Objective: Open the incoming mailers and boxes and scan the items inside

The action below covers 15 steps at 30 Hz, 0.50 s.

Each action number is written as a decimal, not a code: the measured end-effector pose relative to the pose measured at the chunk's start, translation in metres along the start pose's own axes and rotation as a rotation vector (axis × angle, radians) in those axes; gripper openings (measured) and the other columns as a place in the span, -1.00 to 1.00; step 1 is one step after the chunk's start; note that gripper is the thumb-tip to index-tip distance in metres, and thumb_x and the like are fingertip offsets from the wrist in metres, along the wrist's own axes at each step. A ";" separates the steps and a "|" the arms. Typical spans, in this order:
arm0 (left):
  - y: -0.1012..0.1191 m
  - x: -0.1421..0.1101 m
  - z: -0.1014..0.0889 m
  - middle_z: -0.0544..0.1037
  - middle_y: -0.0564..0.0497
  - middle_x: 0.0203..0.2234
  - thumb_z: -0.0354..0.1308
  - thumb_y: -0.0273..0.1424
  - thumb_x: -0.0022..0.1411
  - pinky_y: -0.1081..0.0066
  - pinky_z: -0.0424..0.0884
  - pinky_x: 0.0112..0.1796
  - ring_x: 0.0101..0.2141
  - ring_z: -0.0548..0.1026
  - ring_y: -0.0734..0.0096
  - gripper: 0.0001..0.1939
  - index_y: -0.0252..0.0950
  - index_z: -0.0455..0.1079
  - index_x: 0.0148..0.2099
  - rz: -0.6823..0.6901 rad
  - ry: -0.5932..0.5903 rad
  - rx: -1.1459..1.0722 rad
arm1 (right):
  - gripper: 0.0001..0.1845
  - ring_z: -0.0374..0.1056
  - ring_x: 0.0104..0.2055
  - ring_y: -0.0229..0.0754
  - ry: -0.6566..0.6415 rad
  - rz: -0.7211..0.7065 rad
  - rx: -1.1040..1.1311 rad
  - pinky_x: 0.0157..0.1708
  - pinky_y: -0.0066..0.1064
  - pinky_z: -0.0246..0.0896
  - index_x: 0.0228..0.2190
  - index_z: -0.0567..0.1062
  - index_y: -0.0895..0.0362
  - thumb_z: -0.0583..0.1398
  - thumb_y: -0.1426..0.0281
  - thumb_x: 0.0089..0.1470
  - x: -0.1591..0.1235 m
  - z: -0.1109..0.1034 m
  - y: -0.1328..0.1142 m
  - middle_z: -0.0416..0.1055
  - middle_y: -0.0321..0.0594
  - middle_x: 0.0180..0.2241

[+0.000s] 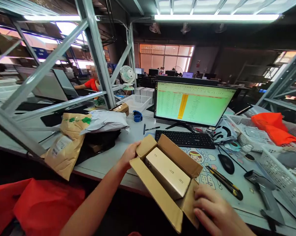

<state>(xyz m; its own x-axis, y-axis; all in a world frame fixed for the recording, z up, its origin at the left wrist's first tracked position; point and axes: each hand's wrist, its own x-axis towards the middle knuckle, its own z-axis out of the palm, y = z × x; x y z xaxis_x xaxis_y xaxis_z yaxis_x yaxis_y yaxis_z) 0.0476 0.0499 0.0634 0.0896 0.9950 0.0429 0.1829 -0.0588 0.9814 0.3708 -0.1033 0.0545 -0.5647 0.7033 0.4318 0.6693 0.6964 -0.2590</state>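
An open cardboard box point(160, 193) is tilted at the desk's front edge, its flaps spread. Inside lies a smaller pale gold box point(170, 170) with small dark print on top. My left hand point(130, 154) grips the carton at its far left corner, fingers mostly hidden behind the flap. At the right end, my right hand point(212, 205) has its fingers curled against the outer flap; its thumb is hard to make out. A yellow and black utility knife point(224, 182) lies on the printed desk mat, just beyond my right hand.
Parcels, including a brown paper one point(64, 147) and a white bag point(106, 121), lie at left. A monitor point(192, 103) and keyboard point(184, 139) stand behind the box. A mouse point(226, 163), barcode scanner point(264, 190) and white baskets point(273, 167) are at right. A person point(91, 84) sits beyond the metal frame.
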 end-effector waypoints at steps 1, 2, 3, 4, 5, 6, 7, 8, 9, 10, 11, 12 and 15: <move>0.008 -0.010 0.008 0.52 -0.04 -0.41 -0.10 0.14 0.23 0.35 0.39 -0.35 -0.36 0.44 0.26 -0.41 -0.28 0.42 -0.26 0.058 0.017 -0.001 | -0.85 0.46 -0.08 -0.07 -0.064 0.086 -0.023 -0.12 -0.31 0.44 -0.20 0.53 0.04 0.15 0.36 0.25 0.007 -0.008 -0.004 0.48 -0.13 -0.11; 0.017 -0.022 0.015 0.51 -0.04 -0.40 -0.09 0.11 0.27 0.36 0.39 -0.32 -0.34 0.44 0.26 -0.44 -0.28 0.43 -0.28 0.139 0.024 0.013 | -0.83 0.45 -0.09 -0.06 -0.122 0.177 -0.042 -0.11 -0.28 0.44 -0.16 0.52 0.04 0.21 0.34 0.19 0.013 -0.015 -0.009 0.46 -0.13 -0.08; 0.026 -0.033 0.021 0.52 -0.06 -0.36 -0.10 0.07 0.31 0.35 0.40 -0.27 -0.30 0.45 0.24 -0.45 -0.28 0.44 -0.31 0.236 0.013 0.042 | -0.70 0.45 -0.09 -0.02 -0.172 0.251 -0.064 -0.10 -0.25 0.43 -0.08 0.49 0.02 0.27 0.31 0.12 0.018 -0.021 -0.013 0.44 -0.11 -0.04; 0.034 -0.044 0.026 0.53 -0.09 -0.31 -0.13 0.05 0.35 0.32 0.42 -0.22 -0.25 0.46 0.21 -0.43 -0.28 0.46 -0.34 0.332 -0.017 0.070 | -0.51 0.44 -0.08 0.02 -0.213 0.298 -0.086 -0.09 -0.21 0.42 0.02 0.45 0.01 0.33 0.28 0.03 0.020 -0.024 -0.016 0.43 -0.10 -0.01; 0.041 -0.055 0.030 0.53 -0.13 -0.22 -0.16 0.06 0.37 0.29 0.42 -0.16 -0.18 0.47 0.17 -0.39 -0.29 0.47 -0.36 0.406 -0.065 0.088 | -0.36 0.43 -0.07 0.05 -0.247 0.324 -0.104 -0.10 -0.19 0.41 0.09 0.40 -0.01 0.37 0.28 -0.04 0.021 -0.025 -0.019 0.42 -0.10 0.00; 0.045 -0.063 0.032 0.51 -0.16 -0.12 -0.19 0.09 0.38 0.26 0.43 -0.10 -0.10 0.47 0.12 -0.36 -0.29 0.47 -0.36 0.451 -0.126 0.090 | -0.28 0.44 -0.08 0.06 -0.271 0.339 -0.122 -0.12 -0.18 0.41 0.13 0.37 -0.02 0.39 0.29 -0.08 0.020 -0.025 -0.020 0.42 -0.10 0.00; 0.047 -0.070 0.033 0.48 -0.19 -0.01 -0.21 0.14 0.36 0.23 0.42 -0.03 -0.01 0.44 0.06 -0.33 -0.28 0.48 -0.32 0.472 -0.193 0.082 | -0.24 0.44 -0.09 0.07 -0.286 0.350 -0.141 -0.15 -0.18 0.40 0.15 0.35 -0.02 0.39 0.31 -0.10 0.019 -0.023 -0.021 0.42 -0.09 0.00; 0.047 -0.075 0.033 0.41 -0.21 0.10 -0.21 0.19 0.34 0.19 0.40 0.04 0.08 0.40 0.01 -0.31 -0.28 0.48 -0.24 0.477 -0.261 0.077 | -0.24 0.44 -0.10 0.08 -0.297 0.359 -0.159 -0.15 -0.17 0.39 0.16 0.34 0.00 0.38 0.33 -0.10 0.017 -0.021 -0.021 0.42 -0.08 0.01; 0.044 -0.078 0.033 0.34 -0.21 0.19 -0.19 0.25 0.29 0.15 0.36 0.10 0.17 0.34 -0.03 -0.29 -0.26 0.47 -0.17 0.477 -0.323 0.076 | -0.24 0.43 -0.09 0.10 -0.311 0.370 -0.173 -0.15 -0.15 0.38 0.16 0.34 0.02 0.37 0.35 -0.11 0.017 -0.019 -0.020 0.42 -0.05 0.02; 0.039 -0.078 0.032 0.26 -0.22 0.26 -0.16 0.30 0.23 0.12 0.32 0.15 0.24 0.27 -0.06 -0.26 -0.24 0.44 -0.11 0.485 -0.386 0.079 | -0.26 0.43 -0.09 0.12 -0.333 0.385 -0.182 -0.14 -0.13 0.37 0.13 0.35 0.06 0.36 0.36 -0.12 0.017 -0.018 -0.019 0.43 -0.03 0.02; 0.032 -0.076 0.030 0.17 -0.21 0.32 -0.09 0.35 0.15 0.08 0.27 0.20 0.29 0.19 -0.08 -0.23 -0.22 0.42 -0.06 0.499 -0.451 0.092 | -0.30 0.43 -0.09 0.14 -0.360 0.411 -0.186 -0.13 -0.12 0.35 0.10 0.37 0.09 0.35 0.37 -0.13 0.020 -0.018 -0.018 0.45 -0.01 -0.01; 0.025 -0.072 0.028 0.08 -0.20 0.37 -0.02 0.38 0.06 0.04 0.21 0.24 0.34 0.12 -0.11 -0.19 -0.20 0.39 0.00 0.513 -0.512 0.113 | -0.35 0.43 -0.10 0.15 -0.389 0.449 -0.187 -0.15 -0.11 0.33 0.04 0.40 0.12 0.35 0.37 -0.14 0.024 -0.018 -0.016 0.48 0.00 -0.06; 0.007 -0.052 0.023 -0.08 -0.20 0.44 0.26 0.35 -0.17 -0.05 0.10 0.29 0.39 0.00 -0.16 0.12 -0.10 0.16 0.33 0.481 -0.609 0.191 | -0.50 0.45 -0.16 0.15 -0.417 0.555 -0.169 -0.25 -0.18 0.28 -0.10 0.41 0.13 0.32 0.34 -0.14 0.040 -0.022 -0.011 0.52 -0.03 -0.17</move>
<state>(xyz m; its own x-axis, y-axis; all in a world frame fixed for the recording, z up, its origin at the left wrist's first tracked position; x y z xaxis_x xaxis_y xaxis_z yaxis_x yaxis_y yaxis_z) 0.0664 -0.0040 0.0640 0.7103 0.6418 0.2891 0.1478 -0.5376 0.8301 0.3521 -0.0858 0.0937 -0.2338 0.9671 -0.1004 0.9582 0.2117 -0.1922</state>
